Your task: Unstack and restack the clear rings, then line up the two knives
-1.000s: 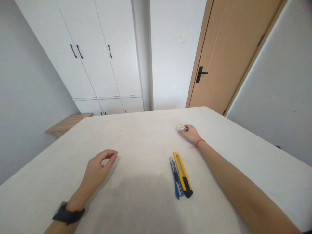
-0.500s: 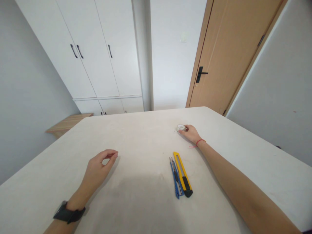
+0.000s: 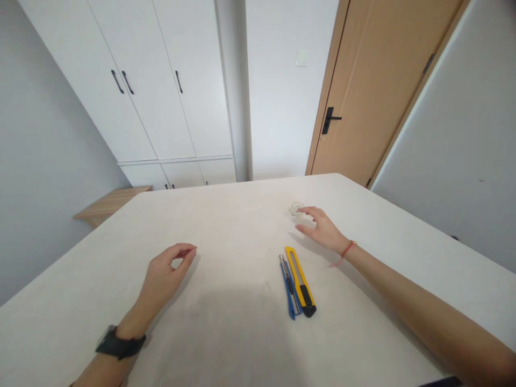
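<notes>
My right hand [image 3: 322, 228] has its fingers and thumb apart, with nothing in its grasp. Just beyond its fingertips lies a small roll of clear tape [image 3: 295, 208], partly covered by the index finger. Closer to me, a yellow utility knife [image 3: 299, 277] and a thinner blue utility knife [image 3: 289, 287] lie side by side. On the left, my left hand [image 3: 167, 271] rests at the table, its thumb and fingertips pinched together with nothing visible between them.
A white table [image 3: 226, 231] spreads under both hands. Behind it stand white cupboards [image 3: 197, 107] and a wooden door [image 3: 374, 70]. At the far left a wooden ledge [image 3: 108, 207] sits past the table edge.
My right hand has let go of the roll of tape, opened its fingers and drawn back slightly toward me. My left hand keeps its pinched pose.
</notes>
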The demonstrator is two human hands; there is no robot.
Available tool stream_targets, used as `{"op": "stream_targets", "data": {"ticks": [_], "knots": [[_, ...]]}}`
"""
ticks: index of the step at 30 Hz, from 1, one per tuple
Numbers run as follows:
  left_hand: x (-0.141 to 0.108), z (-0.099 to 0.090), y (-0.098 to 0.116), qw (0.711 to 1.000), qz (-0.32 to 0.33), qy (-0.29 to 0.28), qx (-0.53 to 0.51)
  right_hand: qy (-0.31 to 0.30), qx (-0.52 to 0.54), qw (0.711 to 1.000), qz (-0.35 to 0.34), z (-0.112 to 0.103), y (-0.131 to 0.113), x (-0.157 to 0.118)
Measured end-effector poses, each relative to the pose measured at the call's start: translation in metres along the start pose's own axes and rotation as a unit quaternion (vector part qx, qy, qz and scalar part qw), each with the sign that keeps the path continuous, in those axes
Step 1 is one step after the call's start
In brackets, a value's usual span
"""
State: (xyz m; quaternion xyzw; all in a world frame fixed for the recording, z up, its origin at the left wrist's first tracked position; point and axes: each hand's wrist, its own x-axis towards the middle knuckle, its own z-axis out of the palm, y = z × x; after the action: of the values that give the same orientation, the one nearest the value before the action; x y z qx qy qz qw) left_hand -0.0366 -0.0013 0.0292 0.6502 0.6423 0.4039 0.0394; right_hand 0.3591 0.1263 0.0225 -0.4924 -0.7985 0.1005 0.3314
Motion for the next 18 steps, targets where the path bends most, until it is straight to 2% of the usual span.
{"op": "stream_targets", "data": {"ticks": [1,5,8,11,18], "knots": [[0.000,0.000,0.000,1.000,-0.001,0.000,0.001,-0.021,0.001,0.999,-0.048,-0.004,-0.013,-0.018],[0.000,0.000,0.001,1.000,0.003,0.000,0.008,-0.165,-0.007,0.974,-0.157,-0.015,-0.062,-0.093],[0.000,0.000,0.001,1.000,0.004,-0.001,0.012,-0.236,-0.010,0.948,-0.211,-0.016,-0.082,-0.126],[0.000,0.000,0.001,1.000,0.001,0.001,0.014,-0.251,-0.017,0.941,-0.225,-0.013,-0.088,-0.133],[0.000,0.000,-0.003,1.000,0.022,0.005,0.021,-0.244,-0.022,0.945,-0.216,-0.007,-0.089,-0.125]]}}
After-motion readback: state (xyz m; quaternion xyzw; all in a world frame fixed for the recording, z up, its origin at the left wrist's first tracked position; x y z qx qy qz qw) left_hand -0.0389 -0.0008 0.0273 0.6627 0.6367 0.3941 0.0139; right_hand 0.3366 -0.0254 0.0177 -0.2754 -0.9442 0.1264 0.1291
